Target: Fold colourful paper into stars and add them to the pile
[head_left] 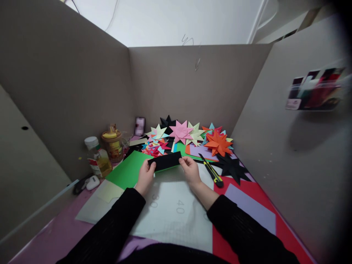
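Both my hands hold a folded strip of black paper with a green underside, just above the white cutting mat. My left hand pinches the strip's left end. At the strip's right end, my right hand grips it with thumb and fingers. A green sheet lies flat just left of my left hand. A yellow and black utility knife rests right of my right hand.
Folded paper stars, pink, orange and black, pile up at the back. A bottle of yellow liquid and a jar stand at the left. Red and lilac sheets lie right. Cardboard walls enclose the desk.
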The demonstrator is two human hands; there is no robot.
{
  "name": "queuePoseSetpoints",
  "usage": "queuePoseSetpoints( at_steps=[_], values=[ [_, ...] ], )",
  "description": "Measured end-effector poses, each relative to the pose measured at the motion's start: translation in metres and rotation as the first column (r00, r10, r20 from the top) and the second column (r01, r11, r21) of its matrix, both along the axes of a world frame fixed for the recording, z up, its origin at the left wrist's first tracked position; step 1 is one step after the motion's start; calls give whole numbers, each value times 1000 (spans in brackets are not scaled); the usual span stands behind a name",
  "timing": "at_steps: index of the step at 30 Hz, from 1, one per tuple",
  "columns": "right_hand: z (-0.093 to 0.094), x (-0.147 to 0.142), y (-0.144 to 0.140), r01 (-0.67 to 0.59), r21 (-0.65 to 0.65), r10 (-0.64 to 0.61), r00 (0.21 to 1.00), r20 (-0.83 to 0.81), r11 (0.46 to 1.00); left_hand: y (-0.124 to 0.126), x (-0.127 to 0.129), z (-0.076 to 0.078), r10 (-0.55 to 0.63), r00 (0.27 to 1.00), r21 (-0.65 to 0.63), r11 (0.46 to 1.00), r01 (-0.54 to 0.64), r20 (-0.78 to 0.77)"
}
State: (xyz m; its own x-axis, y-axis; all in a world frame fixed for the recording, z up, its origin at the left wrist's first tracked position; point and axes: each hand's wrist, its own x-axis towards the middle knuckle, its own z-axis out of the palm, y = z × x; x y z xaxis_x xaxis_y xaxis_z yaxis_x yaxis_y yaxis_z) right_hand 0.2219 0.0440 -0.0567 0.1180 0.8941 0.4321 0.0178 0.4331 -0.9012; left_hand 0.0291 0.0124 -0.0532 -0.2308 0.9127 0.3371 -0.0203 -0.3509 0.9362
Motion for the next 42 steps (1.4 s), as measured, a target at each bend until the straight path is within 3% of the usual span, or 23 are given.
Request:
queuePoseSetpoints(
  at_steps=[25, 33, 42],
  values=[
    [-5, 1, 3, 3, -1, -3, 1000, -20, 1000, 0, 1, -2, -13, 1000, 0, 1000, 13, 14],
    [-1, 0, 2, -151, -10, 150, 988, -45, 989, -3, 2, 2, -42, 999, -10, 999, 42, 16],
    [2, 0, 1, -97, -65, 90, 991, -94, 993, -3, 0, 5, -18, 999, -40, 999, 20, 34]
  ],
)
